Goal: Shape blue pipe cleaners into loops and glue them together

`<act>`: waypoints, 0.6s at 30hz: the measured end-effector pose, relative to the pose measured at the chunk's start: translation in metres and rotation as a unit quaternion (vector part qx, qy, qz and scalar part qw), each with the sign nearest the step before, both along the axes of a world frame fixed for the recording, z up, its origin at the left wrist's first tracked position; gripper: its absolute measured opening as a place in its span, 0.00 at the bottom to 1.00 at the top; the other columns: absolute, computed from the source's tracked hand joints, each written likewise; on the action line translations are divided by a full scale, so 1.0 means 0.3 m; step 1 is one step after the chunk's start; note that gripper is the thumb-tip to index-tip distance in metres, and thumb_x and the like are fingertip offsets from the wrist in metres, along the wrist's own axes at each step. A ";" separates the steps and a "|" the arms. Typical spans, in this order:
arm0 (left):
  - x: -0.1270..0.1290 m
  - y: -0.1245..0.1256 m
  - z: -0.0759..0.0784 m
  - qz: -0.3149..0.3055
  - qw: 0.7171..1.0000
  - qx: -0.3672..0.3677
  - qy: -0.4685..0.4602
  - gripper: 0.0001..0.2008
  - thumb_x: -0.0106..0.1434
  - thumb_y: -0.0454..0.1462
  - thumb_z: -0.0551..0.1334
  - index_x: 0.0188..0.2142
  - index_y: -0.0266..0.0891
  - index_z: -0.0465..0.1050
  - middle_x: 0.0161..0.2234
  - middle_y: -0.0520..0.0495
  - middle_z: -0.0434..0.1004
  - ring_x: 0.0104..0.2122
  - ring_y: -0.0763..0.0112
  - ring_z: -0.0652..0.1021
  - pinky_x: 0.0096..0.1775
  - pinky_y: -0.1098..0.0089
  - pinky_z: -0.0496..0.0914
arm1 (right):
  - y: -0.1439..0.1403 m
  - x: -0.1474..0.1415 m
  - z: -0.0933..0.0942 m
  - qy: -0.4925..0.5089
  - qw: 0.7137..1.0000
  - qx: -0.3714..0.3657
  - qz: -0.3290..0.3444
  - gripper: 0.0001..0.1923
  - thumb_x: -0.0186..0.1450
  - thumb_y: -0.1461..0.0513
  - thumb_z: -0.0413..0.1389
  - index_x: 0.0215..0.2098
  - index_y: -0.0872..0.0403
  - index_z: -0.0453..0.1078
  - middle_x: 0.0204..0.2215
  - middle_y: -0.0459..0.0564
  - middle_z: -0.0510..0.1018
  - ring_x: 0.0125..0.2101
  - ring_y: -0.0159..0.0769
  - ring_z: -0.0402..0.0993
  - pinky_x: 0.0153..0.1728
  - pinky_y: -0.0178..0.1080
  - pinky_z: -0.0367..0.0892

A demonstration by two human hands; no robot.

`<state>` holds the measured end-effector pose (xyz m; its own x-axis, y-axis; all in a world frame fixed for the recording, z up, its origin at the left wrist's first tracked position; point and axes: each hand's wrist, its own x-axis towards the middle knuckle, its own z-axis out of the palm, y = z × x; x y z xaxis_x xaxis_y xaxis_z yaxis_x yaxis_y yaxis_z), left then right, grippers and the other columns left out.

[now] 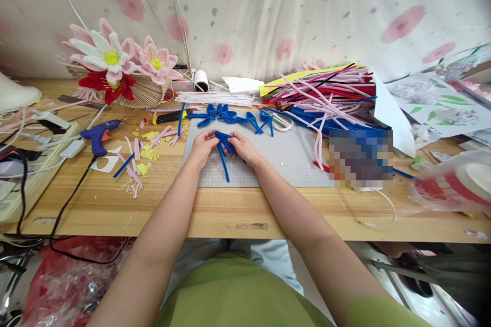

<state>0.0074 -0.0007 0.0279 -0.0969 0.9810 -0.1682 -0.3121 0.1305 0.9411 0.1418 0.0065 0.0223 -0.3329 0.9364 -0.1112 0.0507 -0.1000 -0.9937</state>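
Note:
Both my hands meet over the grey cutting mat (303,163), around a small bunch of blue pipe cleaners (223,150). My left hand (204,146) pinches the bunch from the left, and my right hand (244,147) grips it from the right. One blue stem hangs below the fingers toward the mat's near edge. Just beyond my hands, several bent and looped blue pipe-cleaner pieces (218,115) lie in a row along the mat's far side. Part of the bunch is hidden behind my fingers.
At left are a blue glue gun (100,135), a power strip (34,173), pipe-cleaner scraps (148,150) and a yellow-black utility knife (169,116). Fuzzy flowers (115,59) stand behind. A pile of coloured pipe cleaners (322,94) and a bagged cup (454,181) are at right.

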 end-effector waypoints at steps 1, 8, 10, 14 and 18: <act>-0.002 0.000 0.002 0.000 1.000 0.000 -0.003 0.13 0.42 0.28 0.62 0.31 0.35 0.71 0.27 0.52 0.74 0.26 0.76 0.73 0.30 0.74 0.68 | -0.002 0.000 0.003 -0.002 1.000 0.002 -0.004 0.04 0.61 0.65 0.45 0.28 0.52 0.54 0.15 0.38 0.68 0.14 0.25 0.61 0.13 0.27 0.55; -0.005 -0.001 0.014 0.007 1.000 0.002 -0.029 0.13 0.41 0.32 0.66 0.29 0.34 0.71 0.26 0.52 0.74 0.25 0.78 0.73 0.28 0.75 0.68 | 0.000 0.010 -0.002 -0.011 1.000 0.013 -0.007 0.06 0.62 0.61 0.50 0.28 0.54 0.59 0.13 0.37 0.64 0.13 0.23 0.57 0.13 0.26 0.54; -0.004 0.002 0.009 0.017 1.000 0.000 -0.018 0.14 0.40 0.33 0.68 0.30 0.34 0.71 0.26 0.51 0.74 0.25 0.76 0.74 0.29 0.74 0.69 | 0.001 0.015 -0.007 -0.009 1.000 0.017 0.005 0.08 0.61 0.58 0.52 0.29 0.54 0.60 0.14 0.38 0.65 0.13 0.22 0.58 0.14 0.26 0.55; -0.006 0.012 -0.005 0.069 0.997 0.002 0.020 0.16 0.39 0.32 0.69 0.30 0.34 0.70 0.25 0.51 0.73 0.25 0.76 0.74 0.30 0.72 0.69 | 0.001 0.018 -0.011 -0.006 0.998 0.036 0.054 0.13 0.60 0.53 0.53 0.30 0.55 0.62 0.17 0.40 0.68 0.16 0.23 0.62 0.15 0.26 0.58; -0.003 0.015 -0.008 0.099 0.995 0.012 0.011 0.15 0.40 0.32 0.69 0.29 0.35 0.69 0.24 0.53 0.73 0.25 0.77 0.74 0.32 0.73 0.69 | 0.004 0.015 -0.014 -0.003 0.998 0.036 0.058 0.15 0.63 0.51 0.49 0.29 0.55 0.62 0.17 0.41 0.67 0.17 0.24 0.64 0.15 0.26 0.61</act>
<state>0.0065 0.0039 0.0254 -0.2917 0.9461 -0.1403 -0.3087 0.0457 0.9500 0.1462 0.0076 0.0182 -0.4386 0.8974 -0.0482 0.0635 -0.0225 -0.9977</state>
